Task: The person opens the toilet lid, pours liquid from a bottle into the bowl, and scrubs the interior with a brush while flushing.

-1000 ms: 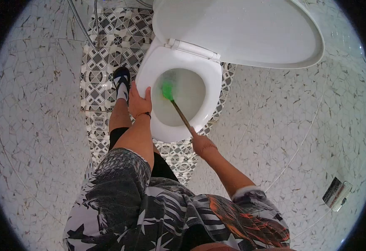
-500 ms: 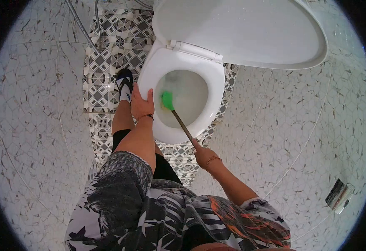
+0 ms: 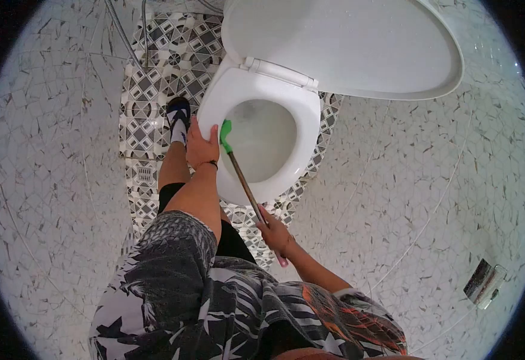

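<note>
Scrubbing is the step in hand, by the look of it: the toilet brush (image 3: 233, 162), green head on a brown stick, is up against the near-left inner wall of the toilet bowl (image 3: 262, 141), just under the seat (image 3: 301, 108). Right hand (image 3: 274, 235) is closed round the stick's lower end, below the bowl's front. Left hand (image 3: 201, 146) lies flat, fingers together, pressed on the seat's left edge, right beside the brush head. Lid (image 3: 346, 42) stands raised behind. One foot in a dark sandal (image 3: 177, 114) is planted on the patterned floor tiles (image 3: 148, 90). Next stroke, I'd judge, calls for sweeping the head round the rim clear of that left hand.
</note>
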